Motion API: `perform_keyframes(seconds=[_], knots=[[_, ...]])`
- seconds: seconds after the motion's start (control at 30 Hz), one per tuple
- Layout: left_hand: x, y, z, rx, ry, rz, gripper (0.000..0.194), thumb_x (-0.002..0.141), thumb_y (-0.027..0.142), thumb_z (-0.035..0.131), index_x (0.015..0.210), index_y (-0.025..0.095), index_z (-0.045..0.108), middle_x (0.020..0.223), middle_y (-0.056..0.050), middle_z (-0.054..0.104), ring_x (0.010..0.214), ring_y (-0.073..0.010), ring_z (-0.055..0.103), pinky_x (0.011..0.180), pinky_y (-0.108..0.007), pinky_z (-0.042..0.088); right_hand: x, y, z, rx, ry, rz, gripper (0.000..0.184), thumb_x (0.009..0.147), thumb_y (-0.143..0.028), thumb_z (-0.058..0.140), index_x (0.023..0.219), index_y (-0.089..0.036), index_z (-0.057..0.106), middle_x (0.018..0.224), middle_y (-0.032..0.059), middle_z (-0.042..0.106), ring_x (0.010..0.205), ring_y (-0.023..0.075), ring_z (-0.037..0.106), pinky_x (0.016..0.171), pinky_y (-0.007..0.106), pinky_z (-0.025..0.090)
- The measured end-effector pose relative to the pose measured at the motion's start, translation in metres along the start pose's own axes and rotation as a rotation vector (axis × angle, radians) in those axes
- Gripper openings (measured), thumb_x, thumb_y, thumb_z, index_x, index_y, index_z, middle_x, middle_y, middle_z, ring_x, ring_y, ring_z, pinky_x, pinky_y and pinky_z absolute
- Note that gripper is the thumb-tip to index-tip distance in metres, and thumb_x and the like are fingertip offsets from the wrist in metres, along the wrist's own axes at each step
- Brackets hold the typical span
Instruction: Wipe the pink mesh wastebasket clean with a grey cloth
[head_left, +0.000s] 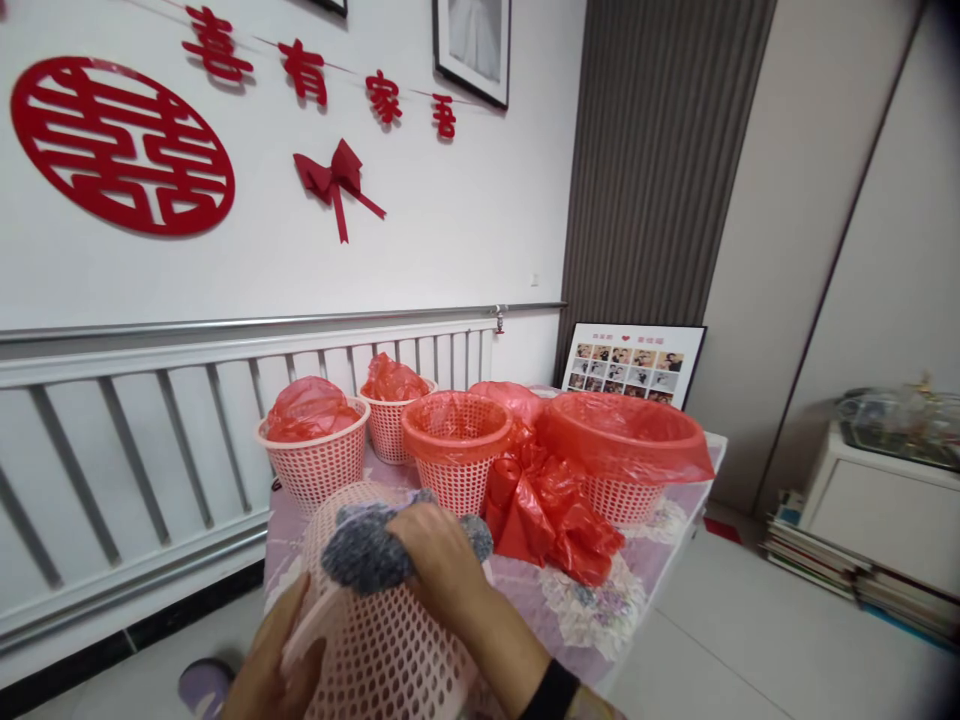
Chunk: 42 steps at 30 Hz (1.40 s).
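A pink perforated wastebasket (382, 650) lies tipped on its side at the near end of the table, its rim facing the left. My left hand (281, 665) is closed on that rim, thumb on one side and fingers on the other. In my right hand (439, 555) is a fuzzy grey cloth (367, 548), pressed against the basket's upper part. A black band circles my right wrist. Just beyond the cloth, a crumpled roll of red plastic bags (547, 515) lies on the table.
Behind stand several pink baskets with red bags: a left one (319, 465), a back one (388, 425), a middle one (454, 480) and a wide right one (626, 490). A flowered cloth covers the table (592, 615). A white radiator (172, 430) runs along the left wall.
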<state>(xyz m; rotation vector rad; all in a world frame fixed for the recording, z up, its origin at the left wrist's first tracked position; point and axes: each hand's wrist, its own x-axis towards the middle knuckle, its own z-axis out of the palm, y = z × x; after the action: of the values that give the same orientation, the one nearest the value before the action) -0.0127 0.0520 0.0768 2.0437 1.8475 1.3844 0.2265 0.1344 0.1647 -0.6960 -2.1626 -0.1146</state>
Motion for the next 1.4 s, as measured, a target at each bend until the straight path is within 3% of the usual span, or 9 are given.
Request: perform_keyframes(seconds=[0.1, 0.2, 0.37, 0.47, 0.7, 0.87, 1.03, 1.23, 1.4], knots=[[0.024, 0.014, -0.021, 0.042, -0.036, 0.102, 0.045, 0.091, 0.036, 0.047, 0.131, 0.018, 0.058, 0.134, -0.012, 0.066, 0.121, -0.0262, 0.065, 0.104, -0.039, 0.052, 0.004, -0.027, 0.013, -0.065, -0.012, 0.003, 0.021, 0.091, -0.021, 0.059, 0.111, -0.025, 0.059, 0.105, 0.0042, 0.069, 0.092, 0.0246, 0.06, 0.08, 0.039, 0.044], [0.028, 0.016, -0.027, 0.067, -0.117, 0.066, 0.043, 0.093, 0.036, 0.043, 0.131, 0.022, 0.059, 0.127, -0.008, 0.071, 0.112, -0.0235, 0.07, 0.097, -0.034, 0.057, 0.003, -0.034, 0.016, -0.1, -0.01, 0.006, 0.021, 0.092, -0.024, 0.061, 0.113, -0.027, 0.057, 0.106, 0.0033, 0.069, 0.091, 0.0247, 0.061, 0.076, 0.039, 0.043], [0.013, 0.008, -0.016, 0.009, -0.204, -0.063, 0.052, 0.095, 0.044, 0.042, 0.143, 0.024, 0.046, 0.145, -0.006, 0.058, 0.131, -0.0209, 0.057, 0.109, -0.037, 0.047, -0.009, -0.011, 0.009, -0.06, 0.021, -0.028, 0.029, 0.089, -0.02, 0.062, 0.117, -0.026, 0.055, 0.11, 0.0031, 0.068, 0.095, 0.0245, 0.062, 0.079, 0.039, 0.047], [0.008, 0.003, -0.013, -0.008, -0.223, -0.097, 0.058, 0.096, 0.045, 0.039, 0.149, 0.021, 0.037, 0.154, -0.008, 0.047, 0.14, -0.0191, 0.045, 0.116, -0.04, 0.036, -0.025, 0.011, 0.007, 0.008, 0.121, 0.013, 0.032, 0.088, -0.018, 0.058, 0.12, -0.023, 0.053, 0.109, 0.007, 0.068, 0.097, 0.0248, 0.062, 0.081, 0.039, 0.05], [0.005, -0.008, -0.011, 0.109, -0.277, -0.116, 0.059, 0.097, 0.046, 0.036, 0.152, 0.024, 0.032, 0.158, -0.003, 0.04, 0.142, -0.0184, 0.041, 0.116, -0.043, 0.035, -0.079, 0.045, 0.02, 0.234, 0.269, 0.375, 0.026, 0.084, -0.017, 0.055, 0.11, -0.02, 0.057, 0.1, 0.0081, 0.068, 0.093, 0.0225, 0.066, 0.081, 0.036, 0.055], [0.008, 0.0, -0.013, 0.12, -0.284, -0.115, 0.061, 0.097, 0.047, 0.034, 0.151, 0.018, 0.034, 0.158, -0.005, 0.039, 0.143, -0.0196, 0.04, 0.117, -0.043, 0.033, -0.116, 0.049, 0.036, 0.366, 0.358, 0.754, 0.025, 0.083, -0.023, 0.056, 0.108, -0.019, 0.059, 0.099, 0.0076, 0.072, 0.09, 0.0225, 0.069, 0.08, 0.034, 0.057], [0.008, 0.01, -0.016, 0.076, -0.245, -0.181, 0.066, 0.093, 0.054, 0.037, 0.148, 0.018, 0.04, 0.154, -0.006, 0.045, 0.14, -0.0228, 0.044, 0.114, -0.043, 0.038, -0.142, 0.047, 0.054, 0.413, 0.396, 0.937, 0.028, 0.081, -0.032, 0.058, 0.106, -0.019, 0.06, 0.1, 0.0099, 0.075, 0.093, 0.0266, 0.071, 0.085, 0.04, 0.057], [0.004, 0.005, -0.024, -0.007, -0.128, -0.199, 0.063, 0.089, 0.054, 0.042, 0.14, 0.019, 0.051, 0.146, -0.008, 0.055, 0.135, -0.025, 0.052, 0.113, -0.046, 0.037, -0.158, 0.033, 0.068, 0.49, 0.44, 0.97, 0.03, 0.081, -0.038, 0.06, 0.105, -0.02, 0.061, 0.097, 0.011, 0.077, 0.089, 0.0275, 0.074, 0.081, 0.041, 0.06], [-0.016, -0.014, -0.025, -0.079, -0.111, -0.259, 0.059, 0.09, 0.053, 0.046, 0.14, 0.023, 0.051, 0.146, -0.008, 0.056, 0.135, -0.0258, 0.052, 0.114, -0.048, 0.037, -0.138, 0.026, 0.049, 0.537, 0.43, 0.879, 0.027, 0.084, -0.031, 0.057, 0.109, -0.021, 0.06, 0.1, 0.0085, 0.076, 0.09, 0.0251, 0.073, 0.082, 0.04, 0.06]])
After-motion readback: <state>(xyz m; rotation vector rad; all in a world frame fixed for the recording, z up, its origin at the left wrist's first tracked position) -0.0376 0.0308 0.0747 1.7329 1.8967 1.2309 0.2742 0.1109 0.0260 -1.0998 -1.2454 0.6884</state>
